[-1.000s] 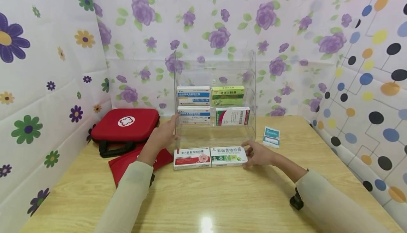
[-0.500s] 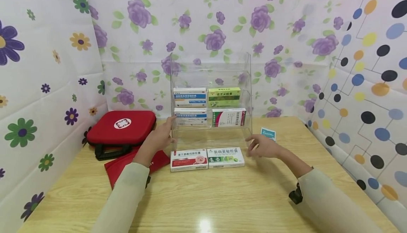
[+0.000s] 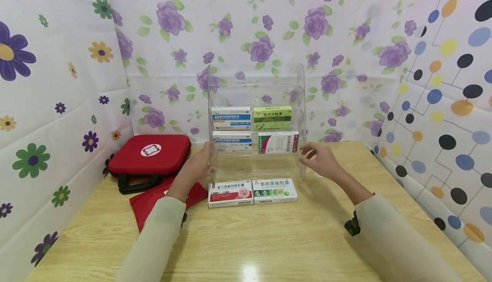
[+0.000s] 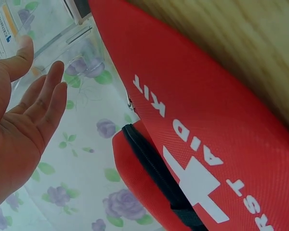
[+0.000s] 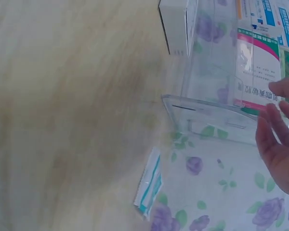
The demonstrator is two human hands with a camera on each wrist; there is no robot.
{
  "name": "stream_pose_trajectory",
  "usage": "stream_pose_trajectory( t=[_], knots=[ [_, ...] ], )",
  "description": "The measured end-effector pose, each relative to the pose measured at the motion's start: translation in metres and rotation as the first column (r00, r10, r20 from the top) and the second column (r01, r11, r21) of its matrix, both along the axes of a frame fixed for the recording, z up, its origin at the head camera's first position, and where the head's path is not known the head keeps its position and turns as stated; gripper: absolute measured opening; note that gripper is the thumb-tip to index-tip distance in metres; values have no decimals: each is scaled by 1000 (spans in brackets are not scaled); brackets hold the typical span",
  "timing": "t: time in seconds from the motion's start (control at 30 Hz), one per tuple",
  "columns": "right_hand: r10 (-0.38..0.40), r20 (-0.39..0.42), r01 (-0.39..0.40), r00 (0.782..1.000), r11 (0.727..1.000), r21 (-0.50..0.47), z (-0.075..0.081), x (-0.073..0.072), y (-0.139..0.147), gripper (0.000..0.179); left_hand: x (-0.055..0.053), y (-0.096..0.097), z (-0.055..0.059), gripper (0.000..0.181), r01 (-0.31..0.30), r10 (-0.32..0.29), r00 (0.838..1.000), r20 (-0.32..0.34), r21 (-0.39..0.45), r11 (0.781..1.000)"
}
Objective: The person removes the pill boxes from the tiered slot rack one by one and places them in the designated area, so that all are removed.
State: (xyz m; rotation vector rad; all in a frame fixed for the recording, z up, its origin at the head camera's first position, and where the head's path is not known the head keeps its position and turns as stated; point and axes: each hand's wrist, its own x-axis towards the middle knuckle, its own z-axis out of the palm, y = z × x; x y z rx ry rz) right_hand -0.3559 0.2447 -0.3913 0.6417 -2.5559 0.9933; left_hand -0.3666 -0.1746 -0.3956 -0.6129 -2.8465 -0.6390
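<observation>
A clear acrylic rack (image 3: pixel 234 162) stands against the back cloth. In its tiers sit two blue-and-white medicine boxes (image 3: pixel 231 119) on the left, a yellow-green box (image 3: pixel 272 118) and a white box with a magenta curve (image 3: pixel 278 143) on the right. My left hand (image 3: pixel 195 166) is at the rack's left side, fingers extended and thumb apart in the left wrist view. Beside the right side my right hand (image 3: pixel 320 160) has loosely bent fingers near the magenta-curved box, holding nothing. A red-and-white box (image 3: pixel 230 193) and a green-and-white box (image 3: pixel 274 191) lie side by side before the rack.
A red zip case (image 3: pixel 165 160) with a black handle stands on the table (image 3: pixel 246 239) at left. A red first aid pouch (image 4: pixel 192 96) lies in front of it. To the rack's right lies a small sachet (image 5: pixel 149 185), mostly hidden by my right hand in the head view.
My right hand has come off the green-and-white box and risen to the rack's right side. My left hand has stayed at the left side; the boxes have not moved.
</observation>
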Motion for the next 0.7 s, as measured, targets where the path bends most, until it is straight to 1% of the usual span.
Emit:
stream_pose_trajectory(
  t=[0.07,0.17,0.23,0.3,0.47,0.6,0.7],
  knots=[
    [-25,-59,24,998,1000,-18,4,-2,-3,28,-1,1,-1,91,-7,7,1000,15,6,1000],
    [-51,-157,47,986,998,-31,11,-7,-8,26,-1,1,-1,92,-20,19,1000,23,12,1000],
    [-53,-211,46,976,998,-36,15,-10,-11,28,-1,1,-1,92,-23,23,999,23,15,1000],
    [-53,-246,45,968,998,-37,18,-13,-15,32,-1,1,-1,92,-25,25,999,21,15,1000],
    [-54,-271,46,961,998,-35,22,-21,-24,40,-1,2,0,91,-29,28,999,25,23,999],
    [-73,-248,70,966,997,-22,24,-26,-29,41,-2,2,-1,92,-36,35,999,32,22,999],
    [-102,-214,108,971,994,16,26,-26,-32,42,-3,3,-1,92,-36,35,999,31,17,999]
  ],
)
